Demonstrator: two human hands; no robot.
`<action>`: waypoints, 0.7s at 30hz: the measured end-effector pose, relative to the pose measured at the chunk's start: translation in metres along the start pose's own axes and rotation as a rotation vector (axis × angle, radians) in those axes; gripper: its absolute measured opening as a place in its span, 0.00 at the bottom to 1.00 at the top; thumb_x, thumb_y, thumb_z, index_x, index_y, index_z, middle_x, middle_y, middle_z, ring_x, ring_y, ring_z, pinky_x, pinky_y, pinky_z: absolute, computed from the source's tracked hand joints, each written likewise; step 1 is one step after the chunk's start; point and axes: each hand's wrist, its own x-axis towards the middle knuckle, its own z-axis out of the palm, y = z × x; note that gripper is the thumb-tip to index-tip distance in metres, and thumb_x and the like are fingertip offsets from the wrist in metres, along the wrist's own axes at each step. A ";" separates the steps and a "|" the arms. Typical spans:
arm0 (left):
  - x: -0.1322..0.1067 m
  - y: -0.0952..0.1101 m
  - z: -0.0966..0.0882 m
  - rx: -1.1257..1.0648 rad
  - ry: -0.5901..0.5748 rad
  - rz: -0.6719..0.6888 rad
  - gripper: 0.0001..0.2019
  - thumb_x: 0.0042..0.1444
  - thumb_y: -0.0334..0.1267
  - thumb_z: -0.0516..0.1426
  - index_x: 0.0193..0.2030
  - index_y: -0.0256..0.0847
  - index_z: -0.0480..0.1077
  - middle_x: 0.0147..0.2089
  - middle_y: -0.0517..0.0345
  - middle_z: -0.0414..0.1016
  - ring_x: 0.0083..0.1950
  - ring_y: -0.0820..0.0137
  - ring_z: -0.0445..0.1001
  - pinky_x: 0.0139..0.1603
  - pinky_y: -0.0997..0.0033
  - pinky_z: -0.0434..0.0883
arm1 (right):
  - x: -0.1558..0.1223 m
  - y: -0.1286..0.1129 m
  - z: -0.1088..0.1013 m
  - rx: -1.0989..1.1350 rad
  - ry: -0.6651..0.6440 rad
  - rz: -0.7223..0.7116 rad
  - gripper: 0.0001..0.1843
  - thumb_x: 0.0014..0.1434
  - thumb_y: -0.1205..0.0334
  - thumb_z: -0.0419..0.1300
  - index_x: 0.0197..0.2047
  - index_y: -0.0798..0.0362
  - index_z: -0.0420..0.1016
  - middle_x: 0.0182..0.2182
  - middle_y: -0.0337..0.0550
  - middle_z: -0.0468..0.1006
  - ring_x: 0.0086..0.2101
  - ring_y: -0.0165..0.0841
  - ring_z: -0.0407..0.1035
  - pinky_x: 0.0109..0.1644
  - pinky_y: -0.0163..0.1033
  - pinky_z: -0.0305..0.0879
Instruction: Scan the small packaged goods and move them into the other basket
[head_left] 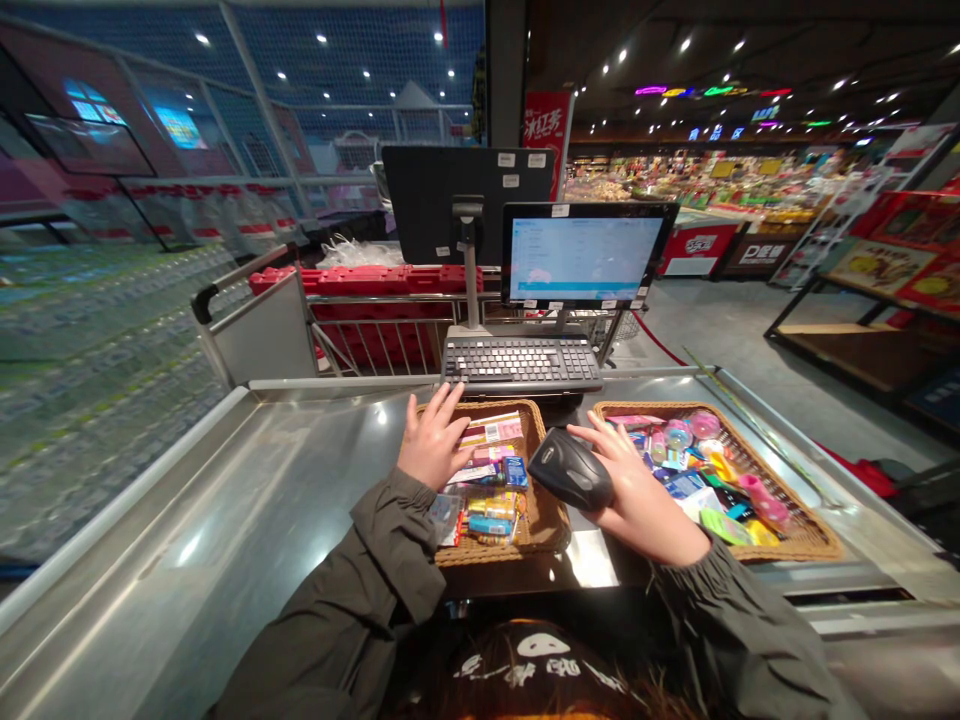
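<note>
Now | my right hand (641, 495): fingers grasping scanner (571, 468) | left hand (431, 450): fingers released over basket (517, 548) | risk: loose hold, scanner slips

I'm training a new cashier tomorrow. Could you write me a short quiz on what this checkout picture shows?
1. What does the right hand hold?
A) a black barcode scanner
B) a paper receipt
C) a coin
2. True or false: the left hand is spread open over the left wicker basket of small packets.
3. Counting the right wicker basket too, how many wicker baskets stand on the steel counter?

Key: 1 A; 2 true; 3 two.
</note>
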 end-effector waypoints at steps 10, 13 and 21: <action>-0.008 -0.006 0.031 -0.034 -0.095 0.021 0.11 0.54 0.39 0.60 0.44 0.42 0.76 0.72 0.45 0.52 0.72 0.50 0.52 0.67 0.29 0.45 | 0.000 0.000 0.003 0.007 0.016 0.002 0.25 0.57 0.62 0.57 0.58 0.54 0.68 0.63 0.57 0.63 0.68 0.54 0.42 0.67 0.70 0.42; -0.009 -0.007 0.042 -0.042 -0.139 0.030 0.11 0.53 0.38 0.60 0.43 0.42 0.76 0.72 0.45 0.52 0.72 0.50 0.51 0.67 0.29 0.44 | 0.000 0.000 0.004 0.009 0.024 0.004 0.25 0.56 0.63 0.58 0.58 0.54 0.68 0.63 0.57 0.63 0.68 0.54 0.43 0.67 0.70 0.42; -0.016 -0.007 0.075 -0.088 -0.369 0.023 0.10 0.48 0.37 0.63 0.39 0.42 0.77 0.72 0.44 0.54 0.72 0.49 0.51 0.67 0.28 0.42 | 0.001 0.002 0.009 0.017 0.008 0.026 0.27 0.55 0.65 0.58 0.59 0.53 0.68 0.63 0.55 0.64 0.68 0.54 0.44 0.67 0.71 0.41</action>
